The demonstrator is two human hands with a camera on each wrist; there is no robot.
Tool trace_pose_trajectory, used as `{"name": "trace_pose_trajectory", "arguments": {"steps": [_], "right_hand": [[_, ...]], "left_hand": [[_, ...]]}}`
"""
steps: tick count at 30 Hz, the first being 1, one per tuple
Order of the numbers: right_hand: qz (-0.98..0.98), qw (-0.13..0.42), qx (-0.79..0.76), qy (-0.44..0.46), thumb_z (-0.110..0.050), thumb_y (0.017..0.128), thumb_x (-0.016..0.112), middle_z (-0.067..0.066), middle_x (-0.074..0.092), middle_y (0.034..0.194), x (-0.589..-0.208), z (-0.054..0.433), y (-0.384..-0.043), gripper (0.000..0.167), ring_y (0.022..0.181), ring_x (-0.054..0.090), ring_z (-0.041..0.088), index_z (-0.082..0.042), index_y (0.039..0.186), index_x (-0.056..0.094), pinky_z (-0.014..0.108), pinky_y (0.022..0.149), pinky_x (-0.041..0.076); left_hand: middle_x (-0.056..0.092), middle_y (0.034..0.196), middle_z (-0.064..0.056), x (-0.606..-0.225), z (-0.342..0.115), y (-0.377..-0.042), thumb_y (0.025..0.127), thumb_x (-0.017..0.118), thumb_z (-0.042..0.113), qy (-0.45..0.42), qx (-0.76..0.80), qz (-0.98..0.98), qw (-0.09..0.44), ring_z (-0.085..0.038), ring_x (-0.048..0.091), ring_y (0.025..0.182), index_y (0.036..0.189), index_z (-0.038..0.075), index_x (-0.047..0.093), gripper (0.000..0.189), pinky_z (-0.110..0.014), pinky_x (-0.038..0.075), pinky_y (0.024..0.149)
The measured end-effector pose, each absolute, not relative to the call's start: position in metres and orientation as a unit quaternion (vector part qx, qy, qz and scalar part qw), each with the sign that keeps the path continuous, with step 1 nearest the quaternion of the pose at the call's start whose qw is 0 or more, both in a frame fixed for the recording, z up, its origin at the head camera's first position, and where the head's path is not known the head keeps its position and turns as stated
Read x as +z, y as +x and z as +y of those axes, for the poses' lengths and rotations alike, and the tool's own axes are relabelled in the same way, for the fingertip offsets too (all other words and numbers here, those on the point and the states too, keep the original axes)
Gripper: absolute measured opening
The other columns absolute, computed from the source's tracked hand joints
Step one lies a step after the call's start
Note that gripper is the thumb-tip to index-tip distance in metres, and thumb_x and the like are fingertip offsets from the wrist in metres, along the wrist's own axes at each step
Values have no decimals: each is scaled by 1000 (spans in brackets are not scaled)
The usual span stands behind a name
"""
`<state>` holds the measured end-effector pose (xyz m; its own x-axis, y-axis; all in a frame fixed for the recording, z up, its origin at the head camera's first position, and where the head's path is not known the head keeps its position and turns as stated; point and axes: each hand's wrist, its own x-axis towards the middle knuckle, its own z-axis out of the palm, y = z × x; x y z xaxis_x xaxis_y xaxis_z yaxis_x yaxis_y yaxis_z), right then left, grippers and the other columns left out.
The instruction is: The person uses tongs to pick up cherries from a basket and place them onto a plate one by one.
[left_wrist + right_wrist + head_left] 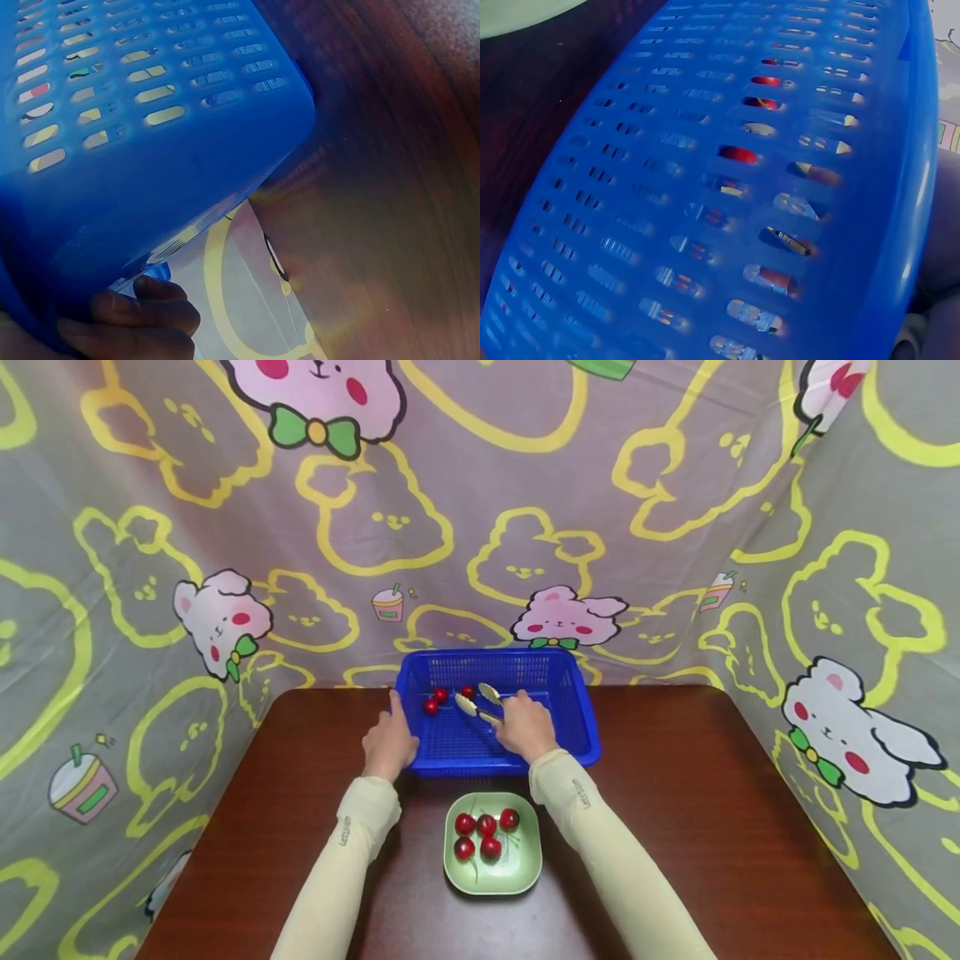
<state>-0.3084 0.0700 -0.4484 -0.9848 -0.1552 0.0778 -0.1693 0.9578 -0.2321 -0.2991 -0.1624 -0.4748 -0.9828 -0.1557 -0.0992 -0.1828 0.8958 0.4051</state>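
Note:
A blue plastic basket (468,767) with slotted walls stands at the back of the table. My left hand (389,743) grips its left rim; in the left wrist view the fingers (142,322) curl at the basket wall. Inside the basket, my right hand (527,727) holds a pair of tongs (466,705) with pale tips spread apart. Close to the tips lies one red cherry (468,692). Two more cherries (431,706) lie at the basket's left side. The right wrist view shows red patches through the slots, and the basket wall hides most of the tongs there.
Nearer the front sits a square light-green dish (498,881) holding several cherries (486,825) with stems. Both stand on a dark brown wooden table (675,793). A patterned cloth (465,485) hangs right behind the basket and along both sides.

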Motion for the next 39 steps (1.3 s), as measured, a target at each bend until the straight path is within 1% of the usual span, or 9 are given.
{"name": "trace_pose_trajectory", "arguments": {"steps": [6,18,25,33,39], "right_hand": [[-989,26,118,84,-32,92,77,17,67,109,-447,67,-309,29,91,71,40,-5,103,75,52,81,59],[-988,32,123,93,-27,92,76,17,68,105,-449,66,-311,24,89,70,40,-4,100,75,52,79,59],[-988,29,119,97,-25,92,76,16,68,104,-448,64,-314,20,88,70,39,-6,99,75,52,78,59],[-988,22,120,95,-23,90,78,14,67,99,-448,63,-315,17,85,69,37,-7,94,74,51,77,58],[-988,16,122,95,-23,90,78,14,67,98,-446,63,-315,18,85,68,35,-7,96,73,50,77,58]], "left_hand": [[48,146,-35,-475,-163,-299,96,68,20,-88,210,973,32,-51,64,108,166,5,3,97,-63,50,98],[50,145,-35,-477,-162,-300,95,68,19,-84,213,973,22,-50,65,106,166,5,4,97,-63,51,96],[50,145,-34,-477,-162,-299,96,68,19,-87,209,974,24,-49,65,103,166,6,4,97,-62,52,95],[50,144,-34,-477,-162,-300,96,68,20,-86,206,974,26,-49,65,103,166,6,3,97,-61,53,94],[49,146,-34,-477,-162,-301,96,68,20,-88,206,974,28,-48,65,103,166,6,3,96,-61,52,95]]}}
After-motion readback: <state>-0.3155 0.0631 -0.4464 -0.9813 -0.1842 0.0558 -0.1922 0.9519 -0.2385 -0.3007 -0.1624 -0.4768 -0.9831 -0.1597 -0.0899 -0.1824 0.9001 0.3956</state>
